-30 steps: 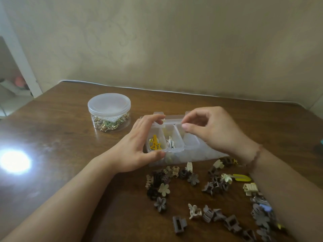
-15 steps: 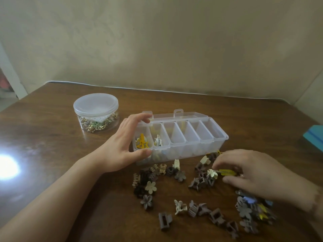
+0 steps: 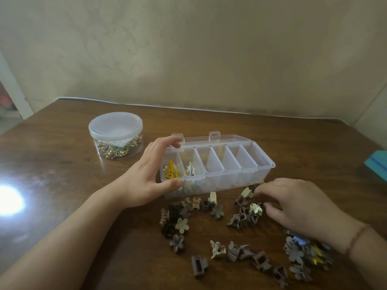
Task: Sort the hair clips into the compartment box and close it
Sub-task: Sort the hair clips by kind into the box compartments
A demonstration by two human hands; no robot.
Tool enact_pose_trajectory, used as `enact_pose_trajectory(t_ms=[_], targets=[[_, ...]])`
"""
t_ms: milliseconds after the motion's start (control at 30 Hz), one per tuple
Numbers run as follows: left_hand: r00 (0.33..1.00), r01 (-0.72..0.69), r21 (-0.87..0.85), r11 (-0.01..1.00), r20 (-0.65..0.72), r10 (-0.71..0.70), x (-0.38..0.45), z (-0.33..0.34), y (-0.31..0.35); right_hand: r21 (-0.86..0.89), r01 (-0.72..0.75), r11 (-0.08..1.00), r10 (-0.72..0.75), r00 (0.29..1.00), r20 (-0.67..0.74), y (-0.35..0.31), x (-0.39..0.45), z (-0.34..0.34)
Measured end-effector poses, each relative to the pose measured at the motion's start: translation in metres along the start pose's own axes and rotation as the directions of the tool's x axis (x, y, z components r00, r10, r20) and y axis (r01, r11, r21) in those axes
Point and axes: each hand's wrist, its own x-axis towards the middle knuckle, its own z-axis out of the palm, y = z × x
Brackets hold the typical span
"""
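A clear compartment box (image 3: 240, 182) stands open on the wooden table, its lid (image 3: 222, 139) folded back. A yellow clip (image 3: 171, 171) lies in the first compartment and a white clip (image 3: 190, 169) in the second; the other compartments look empty. My left hand (image 3: 146, 176) grips the box's left end, thumb on the front wall, fingers over the back rim. Several loose brown and cream hair clips (image 3: 182, 225) are scattered in front of the box. My right hand (image 3: 297, 204) rests on the clips at the right with curled fingers next to a cream flower clip (image 3: 255, 209); whether it pinches one is hidden.
A round clear tub (image 3: 116, 135) with a lid holds gold trinkets at the back left. A blue object (image 3: 377, 164) sits at the right edge. More clips (image 3: 303, 254) are heaped under my right wrist. A bright glare (image 3: 8, 199) lies on the table at left.
My right hand left the box's compartments, came down to the loose clips at the right and has moved slightly left among them. My left hand kept hold of the box.
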Motion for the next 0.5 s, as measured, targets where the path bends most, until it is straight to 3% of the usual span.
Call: enact_pose_trajectory(t_ms=[133,233,333,400,500], targets=[[1.0,0.007,-0.004,1.0,0.004,-0.007,0.0,-0.001,0.0,-0.052,0.041,0.998,-0.043,0.998,-0.048,0.005,0.006,0.006],[1.0,0.008,0.002,1.0,0.005,-0.008,0.0,-0.001,0.0,0.318,-0.006,0.948,0.066,0.981,-0.181,-0.003,0.013,-0.016],[1.0,0.008,0.008,1.0,0.003,-0.008,0.0,0.0,0.0,0.705,0.08,0.705,0.143,0.957,-0.251,-0.027,0.042,-0.04],[1.0,0.004,0.005,1.0,0.002,-0.004,0.0,-0.001,0.0,0.801,0.112,0.588,0.131,0.964,-0.231,-0.047,0.07,-0.044],[1.0,0.002,0.003,1.0,0.003,-0.002,-0.001,-0.001,-0.001,0.785,0.114,0.609,0.115,0.966,-0.23,-0.069,0.103,-0.036]])
